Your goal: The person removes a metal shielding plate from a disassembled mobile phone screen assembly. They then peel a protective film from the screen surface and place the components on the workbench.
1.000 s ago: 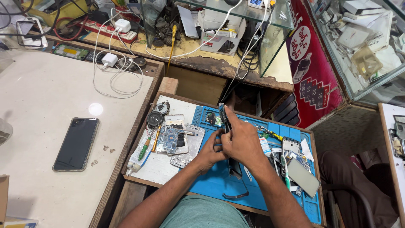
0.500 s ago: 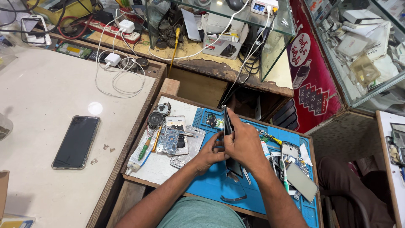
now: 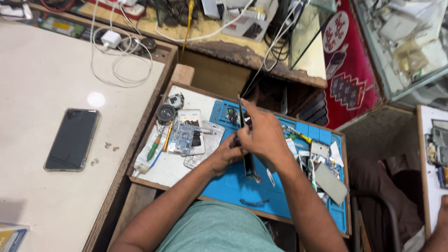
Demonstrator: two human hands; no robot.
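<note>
Both hands at work over the blue mat, tweezers up.

Right hand [image 3: 263,135] closed around thin dark tweezers [image 3: 241,111], tips pointing up and away. Left hand [image 3: 228,149] curled shut just beneath it, touching it; seems to pinch a dark phone part [image 3: 250,166] that juts down toward the person, though fingers hide the grip. Both hover above the blue mat [image 3: 242,186] on the wooden tray [image 3: 186,183]. Left of the hands: circuit board [image 3: 183,138], round black part [image 3: 165,113], green-handled screwdriver [image 3: 153,148]. Black phone [image 3: 72,139] lies face up on the pale bench [image 3: 42,84], well apart. White charger [image 3: 111,39] near the bench's far edge.
</note>
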